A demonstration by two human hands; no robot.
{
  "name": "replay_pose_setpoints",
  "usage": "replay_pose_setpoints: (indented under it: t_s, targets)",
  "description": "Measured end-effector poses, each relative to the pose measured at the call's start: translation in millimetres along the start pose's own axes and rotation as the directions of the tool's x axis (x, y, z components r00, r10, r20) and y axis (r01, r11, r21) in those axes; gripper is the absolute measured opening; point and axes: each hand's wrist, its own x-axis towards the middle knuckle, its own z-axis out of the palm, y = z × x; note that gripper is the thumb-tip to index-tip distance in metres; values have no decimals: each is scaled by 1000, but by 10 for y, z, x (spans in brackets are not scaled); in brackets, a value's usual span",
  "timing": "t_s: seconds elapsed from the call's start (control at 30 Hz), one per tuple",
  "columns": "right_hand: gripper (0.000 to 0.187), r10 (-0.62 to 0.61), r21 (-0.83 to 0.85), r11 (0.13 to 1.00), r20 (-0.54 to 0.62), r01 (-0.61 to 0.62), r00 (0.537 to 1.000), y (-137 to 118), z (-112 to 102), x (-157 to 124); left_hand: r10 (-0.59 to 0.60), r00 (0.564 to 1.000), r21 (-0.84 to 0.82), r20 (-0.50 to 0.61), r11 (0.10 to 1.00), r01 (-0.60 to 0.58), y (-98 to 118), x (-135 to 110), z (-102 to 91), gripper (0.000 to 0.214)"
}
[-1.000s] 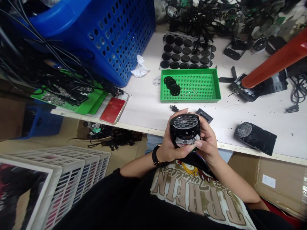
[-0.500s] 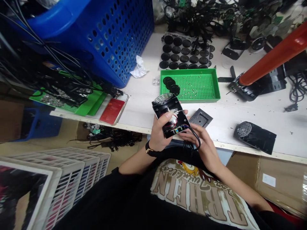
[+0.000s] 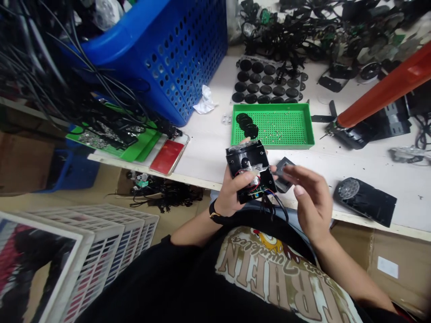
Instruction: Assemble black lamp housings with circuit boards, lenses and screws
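Note:
My left hand [image 3: 230, 190] is closed round an open black plastic housing [image 3: 244, 154], thumb pressed on the parts inside. A round silvery part with red wires, a small circuit board and a clear honeycomb lens at its far end show in it. From its near edge a black cable [image 3: 282, 210] hangs down. My right hand [image 3: 314, 204] is off the housing, just to its right, fingers and thumb apart with nothing held. Beyond those fingers a black rectangular block [image 3: 284, 165] lies on the table, partly hidden. Another black housing piece [image 3: 377, 204] with a honeycomb lens lies further right.
A green tray [image 3: 276, 146] holds black discs [image 3: 247, 126] and small screws. Behind it lies a sheet of black ovals [image 3: 266, 80]. A blue basket [image 3: 175, 58] stands left, near a red phone [image 3: 167, 155]. An orange tube-shaped object [image 3: 380, 101] slants in from the right.
My right hand has let go of the cable, moved right and opened out. The cable now hangs loose. My left hand still holds the housing. The whole view has shifted slightly.

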Motion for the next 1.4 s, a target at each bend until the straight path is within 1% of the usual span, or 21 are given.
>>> replay_pose_setpoints:
  t_s: [0.03,0.1,0.17,0.23,0.33,0.4,0.47,0.5,0.6,0.7,0.77,0.83,0.9,0.97,1.03,1.1,1.17,1.2,1.27,1.33,1.4]
  targets:
    - [37,19,37,999,22,-20,1000,-49,23,80,-2,1000,10,11,1000,2,-24,-19,-5,81]
    - [44,111,108,986,129,-126,985,-132,75,207,-15,999,29,31,999,14,-68,-55,-14,83]
    - [47,208,172,952,241,-253,948,-180,127,270,-24,999,35,21,999,23,-103,-80,-21,82]
    - [49,272,227,912,291,-342,917,-200,162,272,-20,1000,31,-3,999,20,-129,-88,-25,80]
    - [61,288,272,888,303,-372,909,-219,170,224,-2,999,32,-35,999,3,-149,-75,-24,79]
    - [72,263,232,907,341,-352,902,-239,163,196,-2,999,34,-47,999,3,-152,-59,-14,81]
    - [77,251,150,935,361,-321,898,-252,170,182,-10,999,33,-51,999,12,-151,-44,7,81]
    - [76,251,112,945,347,-306,903,-252,181,180,-13,999,27,-51,1000,15,-152,-38,20,80]
    - [64,245,50,962,273,-268,930,-208,230,193,-3,998,-8,-62,1000,3,-168,-24,55,79]
    - [59,252,33,962,269,-270,930,-132,254,232,5,997,-16,-72,1000,-6,-183,-16,64,78]
    - [66,273,57,952,284,-300,919,-88,229,252,-23,997,-13,-68,1000,22,-163,-5,59,72]
    - [79,284,126,933,310,-336,907,-53,163,233,-54,996,-15,-74,998,53,-107,24,52,63]
    - [84,273,215,912,322,-350,907,-16,74,142,-38,993,-18,-109,999,36,-28,74,46,52]
    - [71,252,267,903,307,-337,918,35,-11,-23,15,987,-18,-158,1000,-18,50,137,39,43]
    - [57,229,238,923,291,-302,929,100,-62,-225,54,980,-21,-193,998,-59,101,194,31,40]
    - [53,181,150,962,279,-229,943,160,-63,-401,72,975,-23,-209,997,-78,112,230,22,38]
    - [57,93,70,991,232,-112,968,191,-12,-496,86,972,-21,-217,995,-92,90,242,18,37]
    - [58,43,49,997,189,-53,981,191,28,-507,88,972,-18,-218,995,-94,73,239,18,36]
    - [54,-38,31,999,82,36,996,160,113,-465,84,974,-8,-211,996,-88,39,219,21,38]
    - [44,-75,-9,997,-19,75,997,104,179,-374,73,978,1,-194,997,-75,12,182,25,40]
    - [35,-83,-71,994,-84,77,993,45,205,-279,53,982,3,-179,999,-54,-12,137,21,42]
